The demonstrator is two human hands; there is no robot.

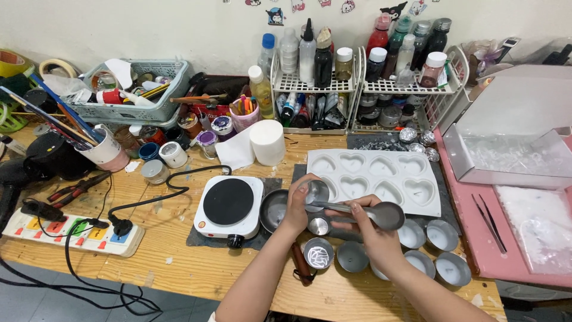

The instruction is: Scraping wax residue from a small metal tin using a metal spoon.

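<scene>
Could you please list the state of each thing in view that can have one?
left hand: gripping a metal scoop.
right hand: holding a metal spoon, level.
hot plate: bare on top.
heart mould: cavities empty.
small cups: upright.
power strip: one plug in.
paper roll: standing upright.

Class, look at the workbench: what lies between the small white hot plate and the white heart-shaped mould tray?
In the head view, between the hot plate and the mould tray sits a small dark metal pan, with the person's left hand at its rim.
</scene>
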